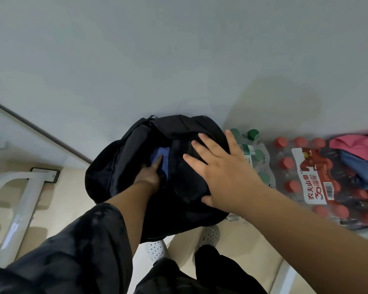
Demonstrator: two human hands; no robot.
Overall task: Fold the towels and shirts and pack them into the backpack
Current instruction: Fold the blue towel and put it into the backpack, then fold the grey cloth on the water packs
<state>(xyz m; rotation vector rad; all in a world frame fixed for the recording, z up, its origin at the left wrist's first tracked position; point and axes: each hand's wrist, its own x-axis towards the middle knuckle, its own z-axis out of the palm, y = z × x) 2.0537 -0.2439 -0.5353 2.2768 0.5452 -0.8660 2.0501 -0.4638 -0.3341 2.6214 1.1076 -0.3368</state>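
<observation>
Fingers (pixel 202 143) of the right hand (pixel 225 170) lie spread flat on the black backpack (pixel 115 166), steadying it on the floor; left hand (pixel 149 177), fingers extended, presses blue cloth (pixel 165 154) inside.

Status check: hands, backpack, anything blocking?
Left hand inside open backpack, pressing blue cloth. Right hand flat on backpack's top flap. More clothes wait on bottle packs. Nothing blocking.

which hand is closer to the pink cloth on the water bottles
Right. The right hand lies flat on the backpack, on the pink cloth's side; the left hand reaches inside, farther away.
</observation>
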